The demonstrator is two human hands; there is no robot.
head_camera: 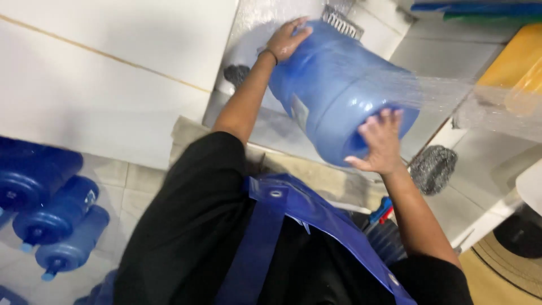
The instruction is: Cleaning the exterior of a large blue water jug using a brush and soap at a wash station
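A large blue water jug [333,90] is gripped at both ends over a white tiled wash basin [265,130]. The right hand [381,144] is spread wide, fingers apart, and pressed flat against the near end of the jug, while the left hand [287,40] is laid open over the far end, its fingers curved around the jug's shoulder; a dark band is worn at that wrist. The jug is held on its side, tilted, with its far end toward the basin's back edge, just in front of a metal drain grate [341,21]. A spray of water [451,93] is seen striking the jug from the right.

A grey scouring pad [433,168] is seen on the tiled ledge at the basin's right edge, just beyond the right forearm, and a second dark scrubber [237,74] lies near the basin's left edge, beside the left forearm. A black top and a blue apron [305,214] are worn by the person. A yellow container [516,59] is visible at the upper right, partly veiled by the spray. On the floor at the lower left, well apart from the basin, several more blue jugs [53,214] are laid on their sides.
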